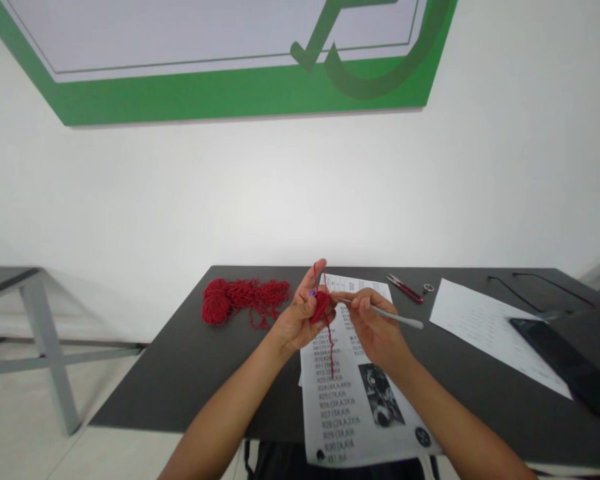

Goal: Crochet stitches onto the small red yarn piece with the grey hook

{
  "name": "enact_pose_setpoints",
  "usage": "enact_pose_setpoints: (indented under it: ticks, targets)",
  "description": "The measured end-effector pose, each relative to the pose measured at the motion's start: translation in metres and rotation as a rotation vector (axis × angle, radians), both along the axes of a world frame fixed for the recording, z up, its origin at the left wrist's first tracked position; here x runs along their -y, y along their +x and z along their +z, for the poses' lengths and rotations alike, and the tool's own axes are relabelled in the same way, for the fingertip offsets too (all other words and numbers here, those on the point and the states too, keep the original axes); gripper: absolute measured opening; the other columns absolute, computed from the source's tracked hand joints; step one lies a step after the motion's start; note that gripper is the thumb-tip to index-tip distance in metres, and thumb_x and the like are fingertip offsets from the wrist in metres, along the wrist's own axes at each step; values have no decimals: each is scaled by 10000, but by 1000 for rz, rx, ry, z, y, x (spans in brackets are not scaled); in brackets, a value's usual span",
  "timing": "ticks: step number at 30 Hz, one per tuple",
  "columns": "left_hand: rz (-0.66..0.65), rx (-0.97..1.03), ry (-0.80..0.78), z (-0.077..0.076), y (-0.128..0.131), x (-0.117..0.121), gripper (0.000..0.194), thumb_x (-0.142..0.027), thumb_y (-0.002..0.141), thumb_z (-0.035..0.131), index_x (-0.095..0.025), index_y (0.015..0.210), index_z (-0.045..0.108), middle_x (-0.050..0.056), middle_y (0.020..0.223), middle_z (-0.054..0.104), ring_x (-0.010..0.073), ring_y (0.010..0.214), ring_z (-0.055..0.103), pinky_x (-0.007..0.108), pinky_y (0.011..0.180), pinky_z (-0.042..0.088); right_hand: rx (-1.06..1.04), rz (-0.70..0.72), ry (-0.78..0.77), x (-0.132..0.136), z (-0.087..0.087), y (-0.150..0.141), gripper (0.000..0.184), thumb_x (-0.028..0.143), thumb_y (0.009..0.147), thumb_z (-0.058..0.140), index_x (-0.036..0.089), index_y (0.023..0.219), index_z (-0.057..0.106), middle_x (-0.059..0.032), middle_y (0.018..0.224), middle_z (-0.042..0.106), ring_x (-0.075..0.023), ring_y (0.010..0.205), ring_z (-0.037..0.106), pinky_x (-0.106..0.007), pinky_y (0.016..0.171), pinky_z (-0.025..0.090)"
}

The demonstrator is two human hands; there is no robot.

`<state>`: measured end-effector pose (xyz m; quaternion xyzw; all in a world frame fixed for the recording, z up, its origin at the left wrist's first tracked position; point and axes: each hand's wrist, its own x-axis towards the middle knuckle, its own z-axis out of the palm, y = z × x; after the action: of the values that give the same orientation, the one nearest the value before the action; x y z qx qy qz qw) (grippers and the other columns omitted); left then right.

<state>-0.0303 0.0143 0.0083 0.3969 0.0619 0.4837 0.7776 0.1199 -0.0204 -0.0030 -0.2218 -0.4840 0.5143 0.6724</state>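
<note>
My left hand (pixel 300 313) is closed on a small round piece of red crochet work (pixel 321 307). Its index finger points up with red yarn looped over it, and a small purple bit shows by the work. A loose yarn tail (pixel 331 350) hangs below, over a printed page. My right hand (pixel 375 323) grips a crochet hook (pixel 397 317) with a grey handle like a pen; the hook's thin tip reaches the edge of the red piece, its very end hidden there. A ball of red yarn (pixel 216 303) with loose tangled strands lies left of my hands.
Under my hands lies a printed pattern sheet (pixel 337 413) on the dark table (pixel 195 380). Toward the right are red-handled snips (pixel 405 289), a small metal ring (pixel 429 288), another paper (pixel 475 327), glasses (pixel 540 311) and a black phone (pixel 565 360). A wall stands behind.
</note>
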Motion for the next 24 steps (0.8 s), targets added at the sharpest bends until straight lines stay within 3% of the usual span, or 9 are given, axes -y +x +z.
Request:
enact_pose_setpoints:
  ticks: [3,6,9,12,15,18,24]
  targets:
    - [55,-45,80,-3,0,-4,893,-369,697,909,-296,1474,474,-67,676,575,56,487,393,175,452,306,-72,73,-36,-5,3,0,307,552,873,694,275,769,614,-32,927,822,-278,936,765,-507,959,559]
    - [205,-196,232,-6,-1,-10,903,-335,724,895,-228,1498,444,-23,736,664,72,542,506,188,525,379,-138,112,-73,-10,0,0,286,547,873,698,290,781,614,-9,942,814,-256,924,755,-481,907,574]
    - [447,-381,388,-8,1,-13,838,-233,737,869,-203,1480,481,11,802,707,116,648,592,215,605,450,-175,31,-90,-14,-9,-2,263,532,855,732,291,797,645,5,973,796,-214,910,730,-412,862,576]
    - [618,-543,482,-12,8,-7,793,-209,786,812,-227,1502,471,8,808,707,139,714,616,238,661,484,-94,-151,-46,-17,-19,-2,190,464,844,771,284,838,709,-1,978,761,-188,929,697,-360,873,553]
    - [622,-596,488,-16,14,0,837,-265,860,754,-258,1582,330,-3,818,697,122,664,587,234,634,469,79,-319,44,-17,-23,0,113,390,869,758,281,896,745,-19,983,740,-194,965,671,-360,911,530]
    - [627,-588,521,-18,14,2,811,-332,924,692,-246,1608,264,18,870,699,124,702,577,242,661,449,191,-379,117,-14,-19,3,46,328,880,744,288,902,754,-23,968,740,-201,952,674,-361,893,540]
    - [640,-591,617,-17,8,-6,687,-549,1013,456,-204,1590,316,34,889,655,150,758,548,281,715,448,312,-442,166,-10,-9,4,45,234,850,753,278,859,754,-19,968,746,-196,928,696,-342,857,571]
